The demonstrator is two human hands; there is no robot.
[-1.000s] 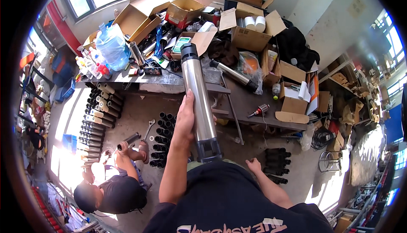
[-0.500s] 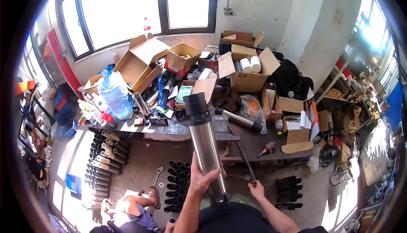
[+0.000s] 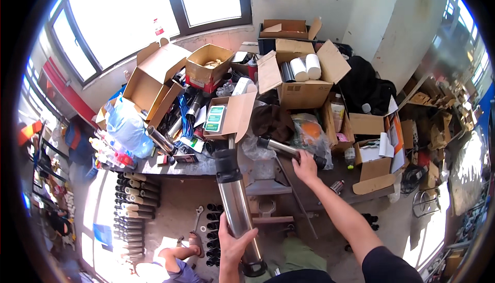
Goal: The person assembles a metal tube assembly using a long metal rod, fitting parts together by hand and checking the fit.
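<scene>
My left hand (image 3: pixel 234 247) is wrapped round a shiny metal cylinder (image 3: pixel 236 205) with black end caps, tilted upright in front of me. Over the bench, my right hand (image 3: pixel 305 168) has its fingers spread at the near side of a second metal cylinder (image 3: pixel 281 148) with black ends, which lies on its side. Whether the fingertips touch that cylinder I cannot tell. A long thin rod (image 3: pixel 297 198) leans against the bench edge below my right hand, apart from it.
Open cardboard boxes (image 3: pixel 305 96), a blue-tinted plastic bag (image 3: pixel 125 126) and tools crowd the workbench (image 3: pixel 201 168). Rows of cylinders (image 3: pixel 136 200) lie on the floor at left, beside a person's leg (image 3: pixel 180 254). A wrench (image 3: pixel 198 215) lies on the floor.
My right hand has let go of the rod and moved up to the cylinder lying on the bench. The held cylinder has shifted slightly down and left in view.
</scene>
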